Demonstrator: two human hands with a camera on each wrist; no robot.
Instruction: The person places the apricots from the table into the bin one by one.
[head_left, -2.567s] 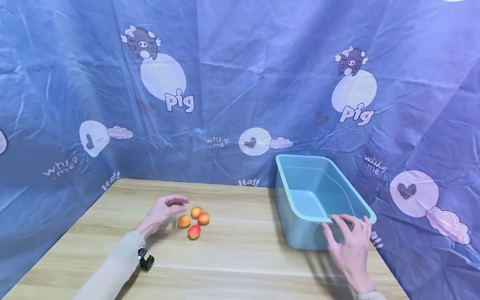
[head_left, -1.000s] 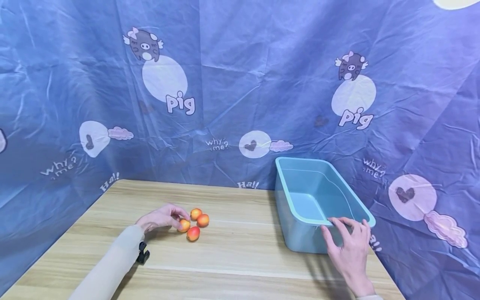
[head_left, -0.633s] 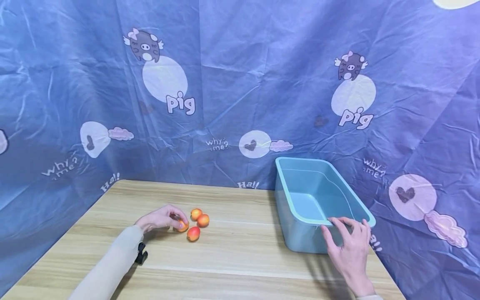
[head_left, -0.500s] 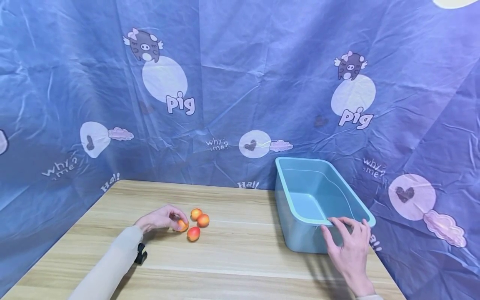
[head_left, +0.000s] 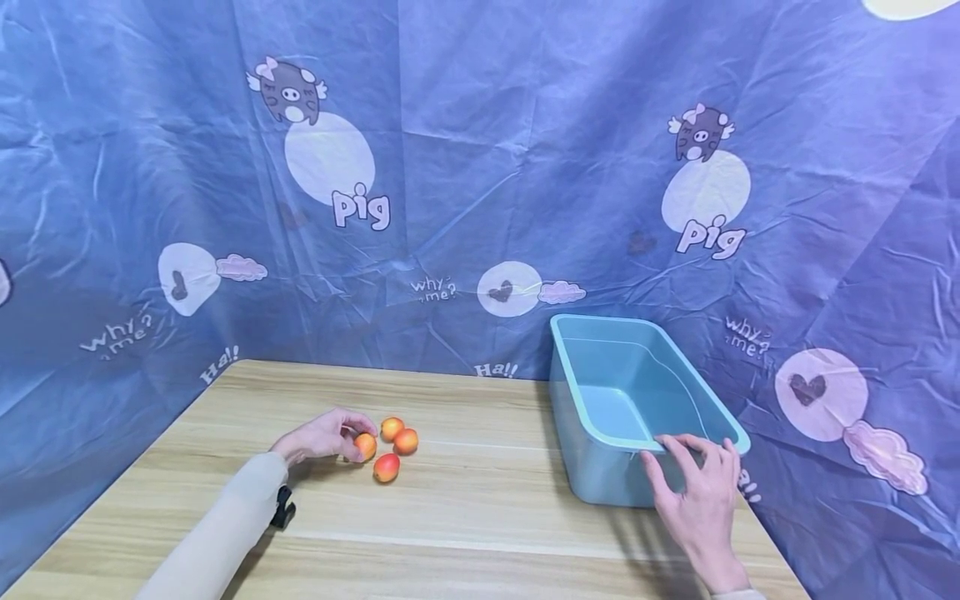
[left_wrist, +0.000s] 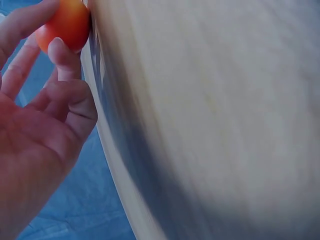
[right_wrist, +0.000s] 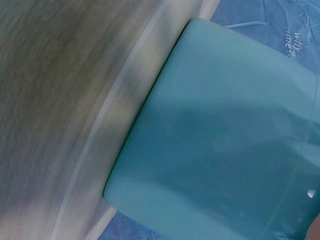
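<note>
My left hand pinches a small round orange-red fruit between thumb and fingers, low over the wooden table. In the left wrist view, the thumb and a finger touch opposite sides of this orange-red fruit. Just right of it lie a few more loose fruits: a redder fruit nearer me, an orange fruit and a yellow-orange fruit. At the right, my right hand grips the near rim of a blue-green plastic bin, fingers over the edge and thumb outside.
The wooden table ends at a blue cloth printed with pigs, which hangs behind and on both sides. The bin stands at the right, with its inside bare. A black device is fastened at my left wrist.
My left hand has come down onto the leftmost fruit and taken hold of it, shifting it slightly. The right hand has stayed at the bin's rim.
</note>
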